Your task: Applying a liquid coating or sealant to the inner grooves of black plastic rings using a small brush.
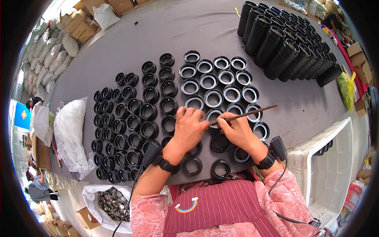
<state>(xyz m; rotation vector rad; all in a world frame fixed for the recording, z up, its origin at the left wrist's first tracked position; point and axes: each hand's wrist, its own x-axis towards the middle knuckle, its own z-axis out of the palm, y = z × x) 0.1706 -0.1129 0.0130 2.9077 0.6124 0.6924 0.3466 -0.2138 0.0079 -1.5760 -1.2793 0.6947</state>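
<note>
My right hand (pixel 239 131) grips a thin brown rod (pixel 258 111), pinched between thumb and fingers, its free end pointing to the right. My left hand (pixel 187 129) is closed beside it, thumb and forefinger pressed together near the rod's inner end; whatever they pinch is hidden. Both hands are over a short black ring with a white inner lip (pixel 214 110). Ahead of them stand several more white-lipped black rings (pixel 206 98) in rows. Plain black rings (pixel 161 106) fill rows to the left, and a few (pixel 220 150) lie beneath and between my wrists.
Tall black cylinders (pixel 281 59) stand packed at the far right of the grey-covered table (pixel 197 27). A clear plastic bag (pixel 70 132) lies on the left edge. A white crate (pixel 329 166) is at the right, a white sack of small parts (pixel 89 193) at the lower left.
</note>
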